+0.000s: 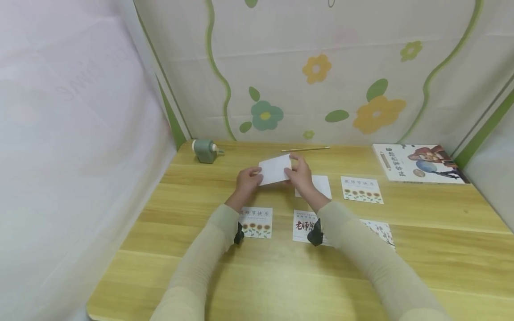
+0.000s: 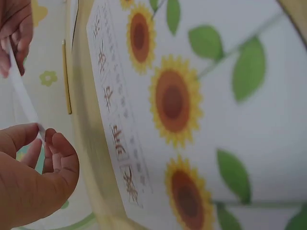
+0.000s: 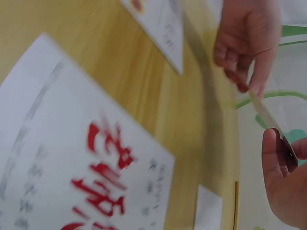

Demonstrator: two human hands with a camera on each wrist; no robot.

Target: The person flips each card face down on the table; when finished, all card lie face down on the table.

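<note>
Card (image 1: 274, 170), ends pinched, left grip (image 1: 247, 180), right grip (image 1: 302, 175)

Mid-frame: smooth, matt paper for the card (image 1: 273, 169). Across lower half: wood-grained table (image 1: 281, 281), faint sheen near bottom edge. Left of centre: smooth, plastic-looking bottle (image 1: 205, 152). Across top: creased, matt cloth curtain (image 1: 289, 26). Bottom: soft cloth sleeves (image 1: 190, 269).

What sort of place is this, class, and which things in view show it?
Probably a small indoor craft or desk corner: a wooden table, flower-printed cloth behind it, and printed cards laid out on top.
</note>
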